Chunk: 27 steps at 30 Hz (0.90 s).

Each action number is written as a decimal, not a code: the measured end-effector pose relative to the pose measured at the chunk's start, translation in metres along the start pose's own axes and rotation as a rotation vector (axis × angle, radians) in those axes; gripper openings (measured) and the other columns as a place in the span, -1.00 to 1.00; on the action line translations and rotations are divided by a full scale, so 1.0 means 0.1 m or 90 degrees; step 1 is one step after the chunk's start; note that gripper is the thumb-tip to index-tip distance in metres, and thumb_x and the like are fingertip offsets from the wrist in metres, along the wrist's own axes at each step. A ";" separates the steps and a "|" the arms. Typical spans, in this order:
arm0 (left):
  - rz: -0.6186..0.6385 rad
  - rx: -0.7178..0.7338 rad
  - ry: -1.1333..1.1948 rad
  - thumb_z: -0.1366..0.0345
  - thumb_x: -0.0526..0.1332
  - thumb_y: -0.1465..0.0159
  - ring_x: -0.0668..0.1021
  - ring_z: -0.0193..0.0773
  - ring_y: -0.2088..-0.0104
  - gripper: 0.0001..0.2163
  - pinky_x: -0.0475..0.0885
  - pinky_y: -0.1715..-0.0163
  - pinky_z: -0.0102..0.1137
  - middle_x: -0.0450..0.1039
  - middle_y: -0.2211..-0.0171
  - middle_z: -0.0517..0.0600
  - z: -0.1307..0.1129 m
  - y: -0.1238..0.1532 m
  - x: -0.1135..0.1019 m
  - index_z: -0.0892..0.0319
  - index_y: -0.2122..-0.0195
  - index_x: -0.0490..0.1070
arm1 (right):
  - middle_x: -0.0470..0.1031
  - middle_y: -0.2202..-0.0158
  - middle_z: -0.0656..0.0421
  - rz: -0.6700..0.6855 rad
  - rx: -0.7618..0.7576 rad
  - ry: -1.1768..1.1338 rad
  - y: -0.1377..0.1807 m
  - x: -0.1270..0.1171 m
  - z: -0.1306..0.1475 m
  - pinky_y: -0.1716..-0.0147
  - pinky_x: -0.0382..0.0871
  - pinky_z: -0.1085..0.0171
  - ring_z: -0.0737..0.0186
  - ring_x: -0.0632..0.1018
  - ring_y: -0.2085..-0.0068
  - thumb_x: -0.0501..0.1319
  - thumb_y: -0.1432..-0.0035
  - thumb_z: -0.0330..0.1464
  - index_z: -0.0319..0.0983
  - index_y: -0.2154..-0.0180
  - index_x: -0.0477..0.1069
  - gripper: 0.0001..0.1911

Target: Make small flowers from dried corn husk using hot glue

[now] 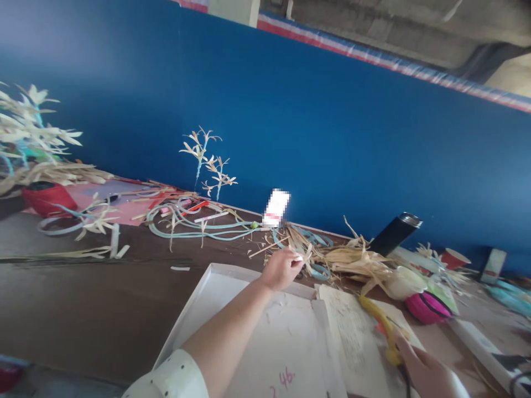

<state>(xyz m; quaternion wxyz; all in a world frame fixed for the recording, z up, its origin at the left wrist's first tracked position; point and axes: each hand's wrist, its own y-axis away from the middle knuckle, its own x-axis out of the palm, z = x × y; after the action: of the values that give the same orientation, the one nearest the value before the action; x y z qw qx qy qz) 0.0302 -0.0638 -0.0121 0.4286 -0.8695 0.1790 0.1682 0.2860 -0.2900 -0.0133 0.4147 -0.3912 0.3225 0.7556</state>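
Observation:
My left hand (284,269) reaches over the far rim of a white box lid (265,326), its fingers closed in a pinch. A small pale piece of corn husk (307,253) shows at the fingertips. Low on the right, my right hand (427,367) is wrapped round a yellow glue gun (388,331) with a dark cord. The gun lies over sheets of written paper (346,326), its front end pointing up and left. Beyond my left hand spreads a heap of dry corn husks (352,260).
A black thermos (394,235) leans behind the husks, with a pink round case (429,308) nearer. Pale blue tubing (199,233), a bright phone-like screen (276,208) and husk flowers (201,149) line the back against the blue partition (311,121). A red pouch (47,199) is far left.

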 end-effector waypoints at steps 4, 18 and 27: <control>0.011 -0.037 0.042 0.37 0.10 -0.21 0.47 -0.35 0.40 -0.76 0.34 0.30 -0.50 0.47 0.50 -0.03 -0.03 0.00 0.00 0.21 0.59 0.41 | 0.52 0.17 0.05 -0.151 -0.079 0.054 0.16 -0.26 0.14 0.27 0.29 0.07 -0.15 0.48 0.16 0.15 0.13 0.03 -0.06 0.27 0.53 -0.56; -0.194 -0.415 0.202 0.30 0.13 -0.11 0.41 -0.39 0.57 -0.79 0.28 0.51 -0.52 0.36 0.66 -0.11 0.12 -0.14 -0.29 0.25 0.62 0.39 | 0.51 0.36 0.07 0.018 -0.333 -0.582 0.80 1.11 2.32 0.57 0.28 0.37 0.29 0.44 0.51 0.19 0.03 -0.07 -0.32 0.07 0.42 -0.43; -0.125 -0.327 0.194 0.12 0.13 -0.17 0.41 -0.38 0.52 -0.68 0.25 0.48 -0.53 0.39 0.61 -0.09 0.18 -0.09 -0.25 0.27 0.55 0.45 | 0.44 0.59 0.17 0.031 -0.363 -0.532 0.61 1.36 2.11 0.60 0.22 0.33 0.30 0.37 0.60 0.23 0.08 -0.01 -0.27 0.24 0.54 -0.49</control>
<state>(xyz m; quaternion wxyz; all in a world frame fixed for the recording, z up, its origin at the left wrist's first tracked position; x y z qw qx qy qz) 0.0102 -0.0403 -0.0054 0.1775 -0.9776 0.1082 0.0332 0.1166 -0.0955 -0.0177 0.3670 -0.1455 -0.0809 0.9152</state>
